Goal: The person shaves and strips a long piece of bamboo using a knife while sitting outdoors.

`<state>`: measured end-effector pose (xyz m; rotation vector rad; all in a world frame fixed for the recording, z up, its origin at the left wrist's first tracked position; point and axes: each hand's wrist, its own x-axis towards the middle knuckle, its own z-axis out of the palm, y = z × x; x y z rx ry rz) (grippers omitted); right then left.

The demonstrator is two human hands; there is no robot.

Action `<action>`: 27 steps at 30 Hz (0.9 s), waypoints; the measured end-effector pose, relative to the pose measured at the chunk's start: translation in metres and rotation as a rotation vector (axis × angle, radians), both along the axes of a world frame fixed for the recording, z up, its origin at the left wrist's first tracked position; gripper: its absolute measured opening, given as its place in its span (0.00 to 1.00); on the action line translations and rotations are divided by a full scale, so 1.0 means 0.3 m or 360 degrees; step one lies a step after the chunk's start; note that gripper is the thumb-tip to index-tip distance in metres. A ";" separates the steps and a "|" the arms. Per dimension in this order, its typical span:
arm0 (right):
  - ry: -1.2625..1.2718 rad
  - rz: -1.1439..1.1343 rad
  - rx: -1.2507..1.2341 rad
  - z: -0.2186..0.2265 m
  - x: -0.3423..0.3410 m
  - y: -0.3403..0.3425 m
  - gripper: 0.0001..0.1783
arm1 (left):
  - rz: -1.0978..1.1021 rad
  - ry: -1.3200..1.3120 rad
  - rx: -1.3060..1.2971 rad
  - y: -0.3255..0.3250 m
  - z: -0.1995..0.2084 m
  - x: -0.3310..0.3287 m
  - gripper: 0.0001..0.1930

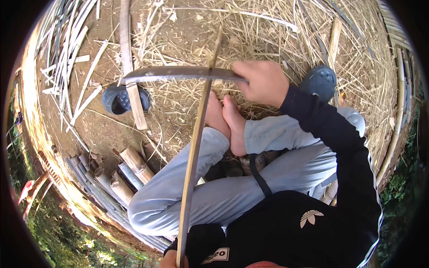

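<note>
Bamboo strip (193, 152) is gripped by left hand (169, 260); right hand (266, 85) grips knife (178, 73), which, overpressed, may slip toward bare feet (236, 127).

The knife (178, 73) crosses the strip (194, 156) between one shoe (117, 100) and another shoe (321, 81).

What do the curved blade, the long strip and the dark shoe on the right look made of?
Curved blade: metal, probably steel; dark and dull, with a brighter edge catching the light.
Long strip: likely split bamboo, fairly smooth; yellow-brown and straight-edged.
Dark shoe: possibly rubber or plastic, given its molded-looking surface, but I can't be sure.
</note>
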<state>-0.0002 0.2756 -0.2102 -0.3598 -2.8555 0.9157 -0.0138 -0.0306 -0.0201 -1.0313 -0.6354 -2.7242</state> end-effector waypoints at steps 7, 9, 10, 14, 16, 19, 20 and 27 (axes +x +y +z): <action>0.0092 0.0426 -0.0023 0.211 0.057 -0.127 0.12 | -0.0044 0.0331 -0.0187 -0.014 0.020 -0.031 0.06; -0.0016 0.0090 0.0105 0.047 0.026 -0.073 0.11 | -0.0156 0.0319 -0.0718 -0.039 0.047 -0.050 0.07; -0.0069 -0.0067 0.0183 -0.030 0.004 -0.035 0.10 | -0.0283 0.0272 -0.0800 -0.033 0.050 -0.060 0.07; -0.0239 -0.0151 0.0180 -0.040 -0.020 -0.006 0.09 | -0.0022 0.0151 -0.0492 0.007 0.009 -0.037 0.08; -0.0043 0.0105 0.0064 0.049 -0.003 -0.074 0.10 | 0.0012 0.0104 -0.0400 -0.028 0.014 -0.014 0.07; 0.0163 0.0211 0.0057 0.037 -0.001 -0.086 0.10 | -0.0093 0.0085 -0.0467 -0.037 0.036 -0.019 0.06; -0.0071 0.0070 0.0091 -0.043 -0.012 -0.030 0.11 | -0.0172 0.0117 -0.0535 -0.005 0.041 -0.039 0.08; -0.0481 -0.0488 0.0094 -0.212 -0.076 0.116 0.09 | -0.0065 0.0399 -0.0301 0.030 0.023 -0.069 0.20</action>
